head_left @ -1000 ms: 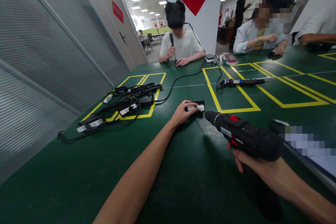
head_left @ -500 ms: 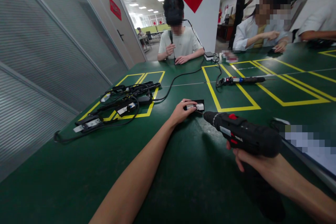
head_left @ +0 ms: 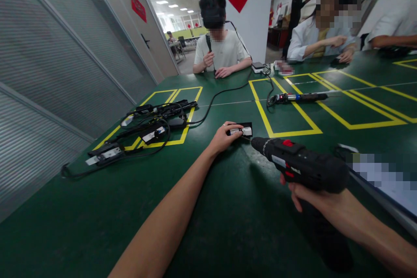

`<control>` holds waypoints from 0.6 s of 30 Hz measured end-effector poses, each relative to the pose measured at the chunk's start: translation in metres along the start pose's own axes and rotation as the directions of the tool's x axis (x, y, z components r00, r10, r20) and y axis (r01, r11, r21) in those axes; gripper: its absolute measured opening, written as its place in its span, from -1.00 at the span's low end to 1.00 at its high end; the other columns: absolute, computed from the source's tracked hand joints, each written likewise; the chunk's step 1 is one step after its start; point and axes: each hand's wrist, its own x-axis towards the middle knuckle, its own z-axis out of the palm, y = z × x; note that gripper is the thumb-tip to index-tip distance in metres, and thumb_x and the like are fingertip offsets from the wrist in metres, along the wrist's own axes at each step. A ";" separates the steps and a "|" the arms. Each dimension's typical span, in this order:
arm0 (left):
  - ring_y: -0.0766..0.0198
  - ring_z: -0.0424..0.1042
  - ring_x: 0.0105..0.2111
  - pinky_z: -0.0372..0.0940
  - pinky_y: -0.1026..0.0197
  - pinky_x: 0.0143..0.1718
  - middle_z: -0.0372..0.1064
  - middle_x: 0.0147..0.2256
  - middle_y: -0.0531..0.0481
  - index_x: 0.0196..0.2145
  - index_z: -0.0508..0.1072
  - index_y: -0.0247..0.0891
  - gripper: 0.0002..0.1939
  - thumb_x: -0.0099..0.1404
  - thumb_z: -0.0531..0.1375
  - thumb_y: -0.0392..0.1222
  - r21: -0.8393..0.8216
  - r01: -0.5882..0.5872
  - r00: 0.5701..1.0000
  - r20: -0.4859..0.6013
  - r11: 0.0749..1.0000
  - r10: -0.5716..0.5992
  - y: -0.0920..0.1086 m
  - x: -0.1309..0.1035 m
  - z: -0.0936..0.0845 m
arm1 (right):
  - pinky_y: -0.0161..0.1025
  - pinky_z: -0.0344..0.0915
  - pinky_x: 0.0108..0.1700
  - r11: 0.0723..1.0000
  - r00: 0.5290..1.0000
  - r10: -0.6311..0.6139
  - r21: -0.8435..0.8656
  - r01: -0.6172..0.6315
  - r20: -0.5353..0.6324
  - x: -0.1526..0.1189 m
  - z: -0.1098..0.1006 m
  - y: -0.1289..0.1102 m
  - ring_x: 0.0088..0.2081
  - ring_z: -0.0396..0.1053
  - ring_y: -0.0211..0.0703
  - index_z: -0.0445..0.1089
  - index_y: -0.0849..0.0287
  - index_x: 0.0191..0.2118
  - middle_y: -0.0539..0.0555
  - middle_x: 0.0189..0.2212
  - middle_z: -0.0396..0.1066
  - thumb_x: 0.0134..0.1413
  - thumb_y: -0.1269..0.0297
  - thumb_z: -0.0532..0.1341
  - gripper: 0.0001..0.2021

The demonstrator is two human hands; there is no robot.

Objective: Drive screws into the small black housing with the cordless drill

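My right hand (head_left: 306,197) is wrapped around the grip of a black cordless drill (head_left: 298,163) with red buttons, held level above the green table. Its chuck points left, and a thin bit reaches to a small flat black piece with a white label (head_left: 246,130). That piece lies on the table under my left hand (head_left: 226,138), whose fingers are closed over its left end. Whether the bit's tip touches the piece is too small to tell.
Black power adapters with tangled cords (head_left: 153,132) lie at left among yellow tape outlines. A pen-shaped corded tool (head_left: 298,98) rests at the back right. A tablet-like device (head_left: 387,182) lies at the right edge. A person (head_left: 223,50) sits opposite, holding a screwdriver.
The camera view has shifted slightly, so the scene sits a little further left and up. My hands, the drill and the black piece keep about the same positions relative to each other.
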 end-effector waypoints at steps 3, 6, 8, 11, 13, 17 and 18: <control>0.22 0.32 -0.07 0.20 0.17 0.04 0.28 -0.08 -0.06 -0.11 0.48 -0.19 -0.66 0.19 0.15 -0.03 -0.004 0.009 1.000 -0.004 1.000 -0.009 0.000 0.000 0.000 | -0.22 0.19 -0.36 0.999 1.000 -0.008 0.036 0.007 0.022 -0.001 0.000 0.000 -0.47 0.28 -0.16 0.36 0.14 -0.29 -0.06 -0.59 0.32 0.12 0.13 0.10 -0.80; 0.21 0.31 -0.06 0.20 0.16 0.03 0.28 -0.07 -0.07 -0.12 0.48 -0.20 -0.66 0.19 0.15 -0.03 -0.010 0.015 1.000 -0.003 1.000 -0.015 0.001 0.000 0.000 | -0.21 0.19 -0.33 0.998 0.999 -0.013 0.058 0.011 0.030 -0.001 -0.002 -0.001 -0.48 0.27 -0.18 0.35 0.14 -0.29 -0.06 -0.58 0.32 0.12 0.13 0.11 -0.80; 0.20 0.31 -0.06 0.20 0.16 0.03 0.27 -0.07 -0.08 -0.11 0.48 -0.21 -0.65 0.19 0.15 -0.02 -0.014 0.017 1.000 -0.001 1.000 -0.017 0.002 0.000 0.000 | -0.21 0.19 -0.32 0.998 0.999 -0.008 0.054 0.007 0.034 -0.001 -0.002 -0.001 -0.46 0.28 -0.17 0.36 0.15 -0.27 -0.06 -0.57 0.32 0.13 0.14 0.10 -0.80; 0.19 0.31 -0.06 0.20 0.15 0.03 0.28 -0.06 -0.09 -0.11 0.48 -0.22 -0.65 0.19 0.15 -0.02 -0.011 0.024 1.000 0.002 1.000 -0.024 0.002 -0.001 0.000 | -0.21 0.19 -0.32 0.999 0.999 -0.013 0.037 0.012 0.039 0.000 -0.003 -0.003 -0.46 0.28 -0.16 0.37 0.14 -0.29 -0.05 -0.58 0.32 0.14 0.14 0.08 -0.79; 0.19 0.31 -0.06 0.20 0.15 0.03 0.28 -0.06 -0.09 -0.11 0.48 -0.22 -0.65 0.19 0.15 -0.02 -0.009 0.022 1.000 0.000 1.000 -0.022 0.002 -0.001 0.000 | -0.23 0.18 -0.32 1.000 0.999 -0.010 0.019 0.010 0.031 0.001 -0.003 -0.003 -0.44 0.29 -0.16 0.38 0.13 -0.32 -0.05 -0.58 0.33 0.14 0.16 0.08 -0.80; 0.20 0.31 -0.06 0.20 0.15 0.03 0.29 -0.07 -0.08 -0.11 0.48 -0.21 -0.65 0.20 0.14 -0.02 -0.006 0.002 1.000 -0.002 1.000 -0.002 -0.001 0.000 0.001 | -0.25 0.17 -0.35 1.000 1.000 0.026 -0.001 -0.026 0.002 0.001 -0.001 -0.001 -0.44 0.30 -0.15 0.40 0.10 -0.37 -0.05 -0.56 0.36 0.10 0.13 0.12 -0.80; 0.21 0.31 -0.06 0.19 0.15 0.04 0.29 -0.08 -0.07 -0.11 0.48 -0.21 -0.65 0.20 0.14 -0.02 -0.005 -0.003 1.000 -0.002 1.000 0.003 -0.001 0.000 0.001 | -0.25 0.17 -0.36 1.000 1.000 0.029 -0.004 -0.029 -0.001 0.001 -0.001 0.001 -0.44 0.30 -0.15 0.41 0.09 -0.38 -0.05 -0.54 0.38 0.09 0.10 0.12 -0.79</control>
